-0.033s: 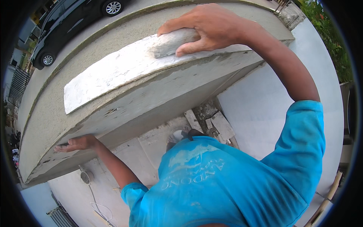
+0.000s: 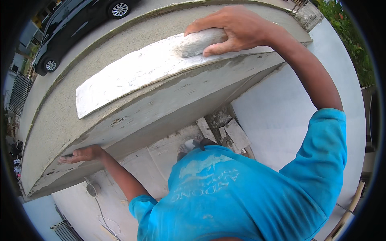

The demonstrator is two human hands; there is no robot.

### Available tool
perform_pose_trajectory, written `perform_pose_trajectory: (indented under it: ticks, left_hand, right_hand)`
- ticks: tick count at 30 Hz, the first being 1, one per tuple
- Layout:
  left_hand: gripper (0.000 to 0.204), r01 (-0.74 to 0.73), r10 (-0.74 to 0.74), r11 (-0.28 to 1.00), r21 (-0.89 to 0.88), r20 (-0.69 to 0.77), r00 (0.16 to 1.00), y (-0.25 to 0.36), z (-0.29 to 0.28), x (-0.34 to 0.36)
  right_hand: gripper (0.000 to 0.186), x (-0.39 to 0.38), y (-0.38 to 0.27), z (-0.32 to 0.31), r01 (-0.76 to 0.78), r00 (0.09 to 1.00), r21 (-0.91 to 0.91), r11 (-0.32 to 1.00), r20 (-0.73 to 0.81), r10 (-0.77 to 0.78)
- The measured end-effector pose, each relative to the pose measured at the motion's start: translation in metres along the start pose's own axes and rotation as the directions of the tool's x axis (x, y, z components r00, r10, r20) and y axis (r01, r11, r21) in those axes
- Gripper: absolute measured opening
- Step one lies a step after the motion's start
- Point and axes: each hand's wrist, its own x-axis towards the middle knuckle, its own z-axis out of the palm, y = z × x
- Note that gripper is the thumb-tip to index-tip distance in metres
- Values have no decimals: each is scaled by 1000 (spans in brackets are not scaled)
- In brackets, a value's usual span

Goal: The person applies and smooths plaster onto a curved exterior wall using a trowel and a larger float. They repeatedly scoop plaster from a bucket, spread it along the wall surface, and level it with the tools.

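I see the right hand (image 2: 243, 29) gripping the grey handle (image 2: 197, 43); white board (image 2: 124, 74) lies along the cement ledge (image 2: 52, 106). Left hand (image 2: 83, 154) unclenched, by the front face, contact unclear. Tilted pressure could gouge the surface.

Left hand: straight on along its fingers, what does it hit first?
Likely the grey concrete ledge, at its near edge just past the left hand's fingertips. Depth is unclear; they may already be touching it.

Matt board (image 2: 130, 72), rgh conc. ledge (image 2: 54, 122)
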Motion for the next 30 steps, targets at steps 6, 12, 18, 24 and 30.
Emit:
perform_pose_trajectory:
  ticks: [6, 12, 18, 24, 30]
  left_hand:
    - [71, 6, -6, 1000, 28, -9, 1000, 1, 3, 2]
    - [71, 13, -12, 1000, 27, -29, 999, -11, 4, 1]
    - [71, 66, -65, 997, 46, -4, 998, -6, 2, -1]
    - [67, -242, 237, 932, 271, 52, 970, 35, 7, -19]
    - [63, -466, 417, 862, 201, 244, 876, 69, 36, -59]
  right_hand:
    - [55, -100, 113, -18, -202, 979, -207, 957, -40, 198]
    - [54, -26, 69, 1, -170, 985, -152, 974, -66, 161]
    - [58, 166, -65, 33, 208, 975, -54, 977, -62, -211]
    - [55, 173, -66, 28, 201, 976, -34, 979, -76, -203]
    - [63, 67, 66, 18, -63, 997, -110, 992, -44, 58]
